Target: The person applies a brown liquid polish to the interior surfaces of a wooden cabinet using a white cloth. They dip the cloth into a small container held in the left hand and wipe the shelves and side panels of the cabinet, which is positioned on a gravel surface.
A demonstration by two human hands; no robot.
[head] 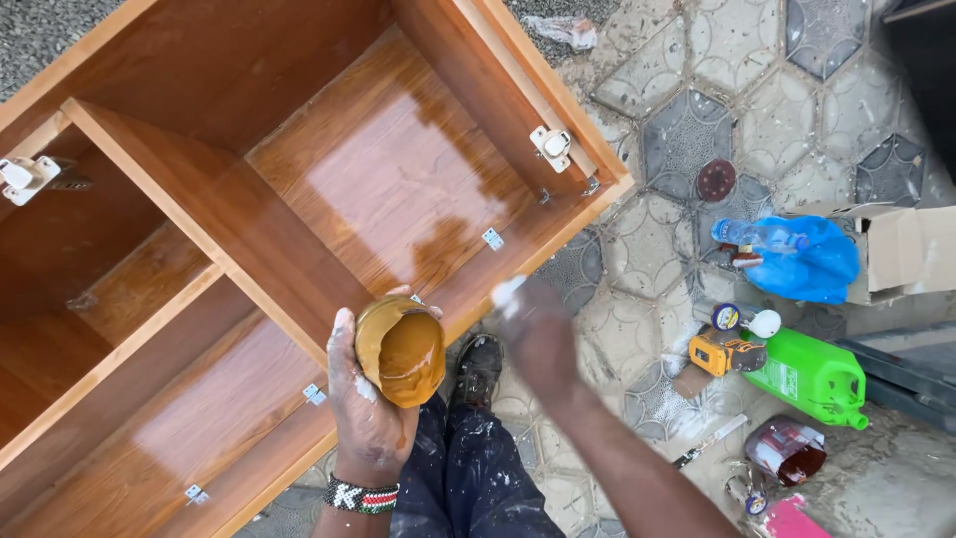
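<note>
The left hand (366, 399) is wrapped around a small round tub (401, 351) of tan-brown paste, fingers curled behind it and thumb along its near side, so most of the tub's wall is hidden and only the tilted open mouth and the smooth filler inside show. A beaded wristband (360, 495) sits at that wrist, and the forearm is cut off by the bottom edge. The right hand (538, 334) hangs just beside the tub, over the front edge of the wooden cabinet (299, 199), but it is blurred; something whitish shows at its fingertips, and whether the fingers are apart or pinched on anything cannot be told. The cabinet lies open side up on patterned paving (687, 130), its glossy back panel reflecting light; its left and upper parts run out of view, and a white hinge (551, 145) is fixed to the right wall. A paint-spattered shoe (479, 369) and dark trousers show between the arms. To the right lie a green jug (812, 377), a yellow tape measure (725, 354), a blue plastic bag (809, 261) with a clear bottle (757, 235) resting on it, a cardboard box (911, 249) cut by the frame edge, and a small reddish container (787, 450) whose contents are hard to make out.
</note>
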